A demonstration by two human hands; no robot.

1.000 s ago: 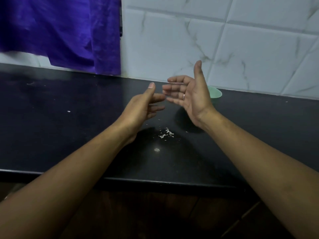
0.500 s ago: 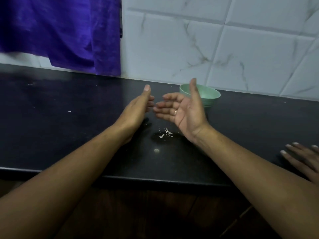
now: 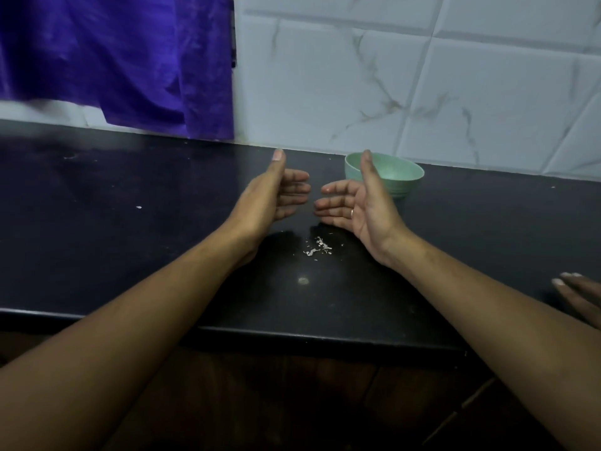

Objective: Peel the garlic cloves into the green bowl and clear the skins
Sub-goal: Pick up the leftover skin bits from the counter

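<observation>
The green bowl (image 3: 396, 177) stands near the back of the black counter (image 3: 130, 249), close to the tiled wall; its inside is partly hidden by my right thumb. A few small white bits of garlic skin (image 3: 317, 250) lie on the counter in front of my hands. My left hand (image 3: 273, 200) and my right hand (image 3: 354, 203) hover above the counter with palms facing each other, fingers relaxed and thumbs up, holding nothing. A small gap separates their fingertips. No garlic clove is visible.
Another person's hand (image 3: 582, 294) rests on the counter at the right edge. A purple cloth (image 3: 123, 60) hangs at the back left over the wall. A pale speck (image 3: 139, 207) lies at the left, a small round spot (image 3: 303, 280) near the front edge.
Both my hands have come down toward the counter and moved slightly apart, uncovering the green bowl. Another person's hand has appeared at the right edge.
</observation>
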